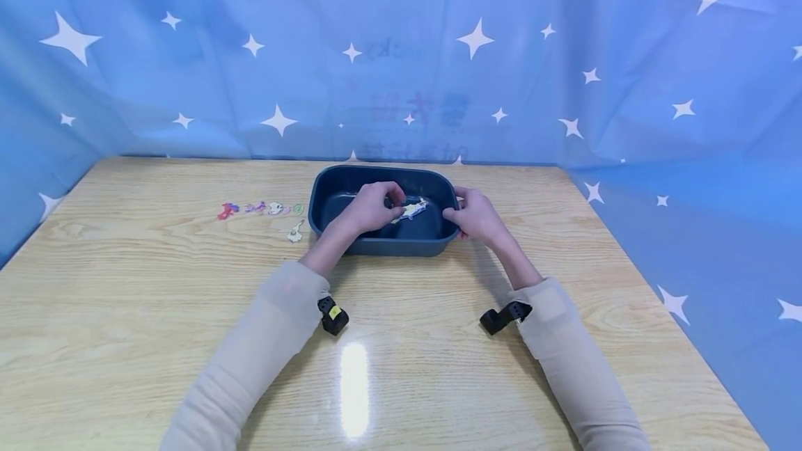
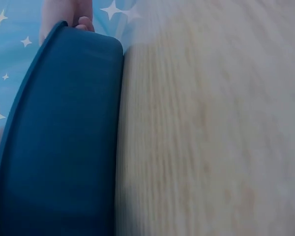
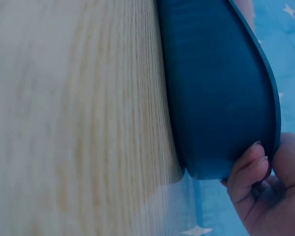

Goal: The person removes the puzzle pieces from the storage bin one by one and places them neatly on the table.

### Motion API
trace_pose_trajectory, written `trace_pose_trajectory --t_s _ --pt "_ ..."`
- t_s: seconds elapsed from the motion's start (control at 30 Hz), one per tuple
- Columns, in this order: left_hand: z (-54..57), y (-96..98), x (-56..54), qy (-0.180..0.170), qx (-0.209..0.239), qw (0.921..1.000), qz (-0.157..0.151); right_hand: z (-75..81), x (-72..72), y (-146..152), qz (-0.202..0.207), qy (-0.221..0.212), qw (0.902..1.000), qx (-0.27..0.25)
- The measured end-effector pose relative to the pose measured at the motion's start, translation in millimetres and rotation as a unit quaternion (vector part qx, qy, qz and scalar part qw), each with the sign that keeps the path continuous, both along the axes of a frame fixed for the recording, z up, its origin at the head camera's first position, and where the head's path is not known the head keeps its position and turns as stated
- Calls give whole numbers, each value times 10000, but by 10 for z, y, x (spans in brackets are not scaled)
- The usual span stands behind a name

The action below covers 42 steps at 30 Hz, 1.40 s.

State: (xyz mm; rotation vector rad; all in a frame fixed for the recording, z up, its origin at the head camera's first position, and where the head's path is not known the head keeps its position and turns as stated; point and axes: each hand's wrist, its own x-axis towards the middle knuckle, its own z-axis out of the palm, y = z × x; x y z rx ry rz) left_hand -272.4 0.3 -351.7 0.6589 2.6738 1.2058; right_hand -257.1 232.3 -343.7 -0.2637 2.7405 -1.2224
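A dark blue rectangular bin [image 1: 401, 247] sits toward the far side of the wooden table. My left hand [image 1: 370, 209] reaches over its near rim, thumb and fingers curled. At its fingertips, inside the bin, is a small flat white-and-yellow cutout [image 1: 413, 209] with bluish edges, its left end pinched there. My right hand [image 1: 479, 216] grips the bin's right end, thumb at the rim and fingers outside, as the right wrist view shows with the hand [image 3: 265, 189] on the bin wall [image 3: 221, 98]. In the left wrist view the bin's side [image 2: 64, 128] hides the left hand's fingers.
Left of the bin lies a row of small flat cutouts: a red-and-blue one [image 1: 227, 211], purple ones [image 1: 255, 207], a white one [image 1: 275, 208] and a green round one [image 1: 298, 209]. A pale cutout [image 1: 295, 232] lies nearer. A blue starred curtain [image 1: 401, 54] hangs behind the table [image 1: 156, 298].
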Motion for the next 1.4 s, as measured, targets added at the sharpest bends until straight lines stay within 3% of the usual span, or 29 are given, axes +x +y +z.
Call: trace_pose_trajectory --t_s 0.43,0.73,1.07,1.23,1.4 --pt "-19 17 -30 113 -903 9955 -257 11 9 6 -16 -18 10000 31" --pt "-21 23 -21 -254 -1034 9943 88 13 -1 4 11 22 10000 69" --pt "-21 4 -2 -246 -494 9982 227 -1 4 15 26 -16 10000 50" --pt "-7 -18 3 -277 338 9982 404 -3 -1 12 25 -15 10000 21" --pt "37 -61 14 -73 1310 9899 539 -2 -3 2 39 -20 10000 0"
